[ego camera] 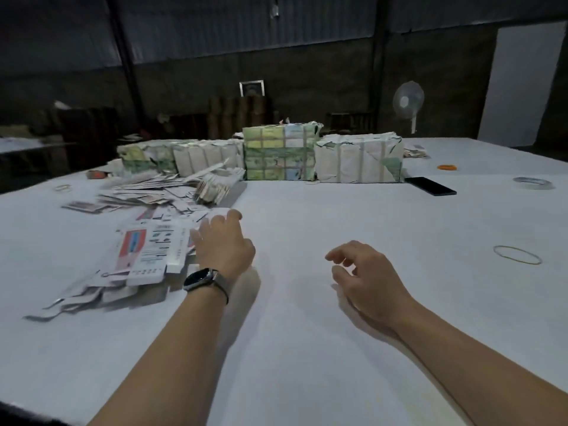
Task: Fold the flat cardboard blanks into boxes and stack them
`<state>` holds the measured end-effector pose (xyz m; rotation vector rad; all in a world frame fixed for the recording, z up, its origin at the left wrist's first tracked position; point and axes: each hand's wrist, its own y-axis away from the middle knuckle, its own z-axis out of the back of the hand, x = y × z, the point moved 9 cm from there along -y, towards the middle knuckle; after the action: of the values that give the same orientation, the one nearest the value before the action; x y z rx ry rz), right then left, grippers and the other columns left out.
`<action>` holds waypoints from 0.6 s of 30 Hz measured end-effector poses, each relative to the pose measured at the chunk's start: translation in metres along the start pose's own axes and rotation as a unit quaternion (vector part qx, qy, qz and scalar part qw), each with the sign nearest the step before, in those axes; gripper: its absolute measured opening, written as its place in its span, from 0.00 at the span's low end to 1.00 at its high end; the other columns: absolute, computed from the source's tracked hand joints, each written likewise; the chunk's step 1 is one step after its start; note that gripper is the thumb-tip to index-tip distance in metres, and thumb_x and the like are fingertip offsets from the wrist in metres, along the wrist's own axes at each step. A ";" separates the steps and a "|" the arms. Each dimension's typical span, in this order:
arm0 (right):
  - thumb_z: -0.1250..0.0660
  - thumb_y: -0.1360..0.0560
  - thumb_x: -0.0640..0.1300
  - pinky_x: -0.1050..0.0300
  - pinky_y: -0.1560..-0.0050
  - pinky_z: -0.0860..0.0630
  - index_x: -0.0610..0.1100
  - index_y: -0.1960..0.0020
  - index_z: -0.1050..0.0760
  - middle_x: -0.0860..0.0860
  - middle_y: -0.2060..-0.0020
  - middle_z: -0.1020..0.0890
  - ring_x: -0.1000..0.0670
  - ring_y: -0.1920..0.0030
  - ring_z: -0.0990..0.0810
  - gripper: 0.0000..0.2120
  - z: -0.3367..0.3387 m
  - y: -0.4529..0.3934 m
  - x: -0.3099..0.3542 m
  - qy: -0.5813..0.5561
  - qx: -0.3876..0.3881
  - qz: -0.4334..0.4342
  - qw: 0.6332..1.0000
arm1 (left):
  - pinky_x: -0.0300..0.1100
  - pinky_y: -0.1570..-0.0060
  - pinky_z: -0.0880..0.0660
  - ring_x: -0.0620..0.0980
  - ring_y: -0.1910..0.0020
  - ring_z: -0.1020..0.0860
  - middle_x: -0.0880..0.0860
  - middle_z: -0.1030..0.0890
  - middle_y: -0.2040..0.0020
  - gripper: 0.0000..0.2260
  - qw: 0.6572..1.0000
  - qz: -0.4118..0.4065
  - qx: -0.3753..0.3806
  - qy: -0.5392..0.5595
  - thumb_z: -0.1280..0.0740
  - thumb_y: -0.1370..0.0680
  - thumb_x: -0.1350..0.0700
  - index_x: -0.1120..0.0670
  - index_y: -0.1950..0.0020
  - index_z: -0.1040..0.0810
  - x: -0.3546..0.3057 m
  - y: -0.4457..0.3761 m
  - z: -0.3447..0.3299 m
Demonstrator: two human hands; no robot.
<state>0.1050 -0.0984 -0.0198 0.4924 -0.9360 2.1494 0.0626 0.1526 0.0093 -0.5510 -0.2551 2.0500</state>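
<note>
- Right now the left hand (226, 241), with a watch (201, 278) on its wrist, is reaching onto the near pile of flat blanks (147, 256); its fingers (233, 215) are touching a white blank at the pile's right edge, but whether they are pinching it I cannot tell.
- Judging the step as picking up one blank, it is worth sliding a single sheet off the pile's right edge, not lifting several.
- Well right of the pile, the right hand (367, 276) is hovering over the bare table (292, 348), fingers loosely curled and holding nothing, ready to take the other edge.
- Behind the pile, more loose blanks (172, 189) are lying scattered, with wrapped bundles (281, 150) beyond.
- Far right of the pile, a rubber band (517, 255) and a phone (430, 186) are lying on the table.
- No folded box is showing yet.
</note>
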 end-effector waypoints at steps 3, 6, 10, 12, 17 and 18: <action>0.34 0.23 0.42 0.64 0.51 0.31 0.60 0.50 0.25 0.61 0.52 0.22 0.61 0.48 0.26 0.12 -0.004 -0.001 0.000 -0.001 0.011 0.011 1.000 | 0.67 0.24 0.56 0.68 0.21 0.52 0.58 0.39 0.22 0.29 0.994 0.058 0.063 -0.067 0.38 0.25 0.58 0.47 0.25 0.40 0.033 -0.008 -0.009; 0.34 0.23 0.42 0.64 0.51 0.30 0.61 0.51 0.26 0.63 0.53 0.22 0.63 0.48 0.27 0.12 -0.007 0.000 0.004 -0.002 0.020 0.024 1.000 | 0.75 0.29 0.59 0.73 0.22 0.54 0.58 0.44 0.19 0.32 0.977 0.127 0.112 -0.132 0.39 0.24 0.50 0.44 0.22 0.48 0.077 -0.014 -0.002; 0.35 0.23 0.43 0.58 0.47 0.27 0.60 0.50 0.25 0.62 0.52 0.22 0.61 0.49 0.26 0.11 -0.009 0.001 0.007 0.003 0.027 0.021 0.999 | 0.65 0.30 0.37 0.70 0.30 0.34 0.59 0.28 0.30 0.29 0.966 0.136 0.186 -0.120 0.39 0.25 0.49 0.44 0.24 0.43 0.105 -0.008 -0.003; 0.35 0.23 0.43 0.56 0.46 0.26 0.58 0.48 0.23 0.62 0.52 0.22 0.59 0.49 0.25 0.10 -0.008 0.001 0.006 0.004 0.029 0.013 0.999 | 0.56 0.38 0.28 0.64 0.37 0.26 0.59 0.24 0.36 0.27 0.982 0.074 0.157 -0.078 0.39 0.22 0.52 0.45 0.24 0.41 0.086 -0.002 -0.002; 0.35 0.22 0.43 0.56 0.46 0.26 0.54 0.45 0.21 0.61 0.53 0.22 0.58 0.49 0.25 0.10 -0.005 0.001 0.005 -0.005 0.024 0.004 1.000 | 0.47 0.55 0.29 0.57 0.49 0.24 0.60 0.22 0.37 0.26 0.995 -0.020 0.095 0.030 0.39 0.20 0.61 0.47 0.23 0.39 0.030 0.014 0.023; 0.35 0.22 0.44 0.55 0.46 0.26 0.54 0.43 0.22 0.61 0.54 0.22 0.58 0.50 0.24 0.10 -0.004 0.000 0.005 -0.017 0.019 0.001 1.000 | 0.46 0.56 0.29 0.57 0.51 0.25 0.60 0.22 0.35 0.28 0.995 -0.035 0.067 0.064 0.41 0.22 0.65 0.47 0.23 0.38 0.015 0.017 0.033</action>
<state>0.1010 -0.0934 -0.0194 0.5479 -0.9150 2.1703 0.0268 0.1585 0.0277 -0.5799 -0.0598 1.9386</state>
